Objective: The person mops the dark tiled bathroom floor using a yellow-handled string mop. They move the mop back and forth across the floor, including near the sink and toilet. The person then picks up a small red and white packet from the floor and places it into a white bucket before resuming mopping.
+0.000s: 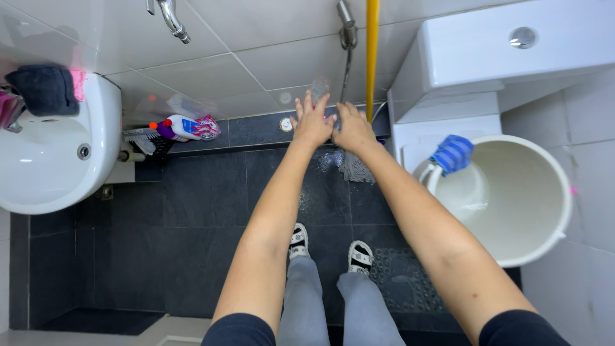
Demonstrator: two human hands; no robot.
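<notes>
At the far left a white basin (57, 160) hangs on the wall, its bowl bare, with a dark folded cloth (45, 90) on its rim and something pink cut off by the edge of the view. Beside it, low on the dark tiled floor (205, 205), a white spray bottle (186, 127) lies on its side next to a brush (141, 136). In the middle both arms reach forward: the left hand (312, 123) and the right hand (352, 128) close together around a clear plastic bottle (319, 88), fingers spread up its sides; the bottle is see-through and faint, so its contents and how tightly it is held cannot be told. A yellow pole (372, 51) and a shower hose (346, 70) stand just behind. To the right a white toilet cistern (506, 48), then a large white bucket (512, 198) holding a blue-headed brush (452, 154), its handle hidden
</notes>
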